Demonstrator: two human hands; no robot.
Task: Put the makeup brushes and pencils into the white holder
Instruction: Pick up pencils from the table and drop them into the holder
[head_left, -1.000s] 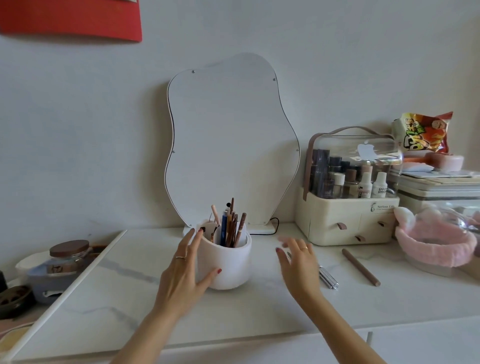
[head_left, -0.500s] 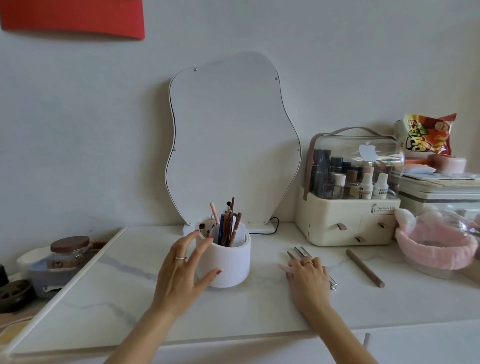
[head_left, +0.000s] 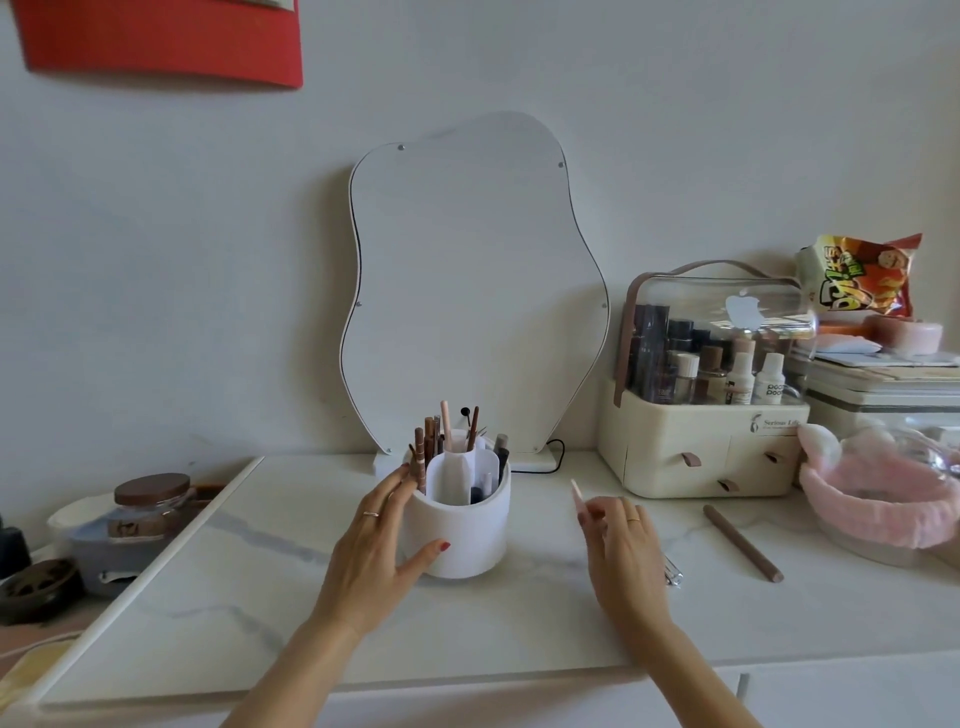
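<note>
The white holder (head_left: 467, 535) stands on the marble table top, divided into compartments, with several brown pencils and brushes (head_left: 427, 449) upright in it. My left hand (head_left: 371, 558) wraps its left side, thumb on the front wall and fingers at the rim. To the right, my right hand (head_left: 626, 558) hovers just above the table and pinches a thin pale pink pencil (head_left: 577, 494) that points up and to the left. A brown pencil (head_left: 743, 543) lies on the table further right. A silver tool (head_left: 674, 573) pokes out from under my right hand.
A wavy-edged mirror (head_left: 478, 280) leans on the wall behind the holder. A cream cosmetics organiser (head_left: 701, 452) stands at the right, with a pink headband (head_left: 878, 509) beside it. At the far left sits a brown-lidded jar (head_left: 151, 496). The table's front edge (head_left: 467, 680) runs near me.
My right hand rose off the table with the pale pink pencil pinched in it. The holder has turned under my left hand, showing other compartments.
</note>
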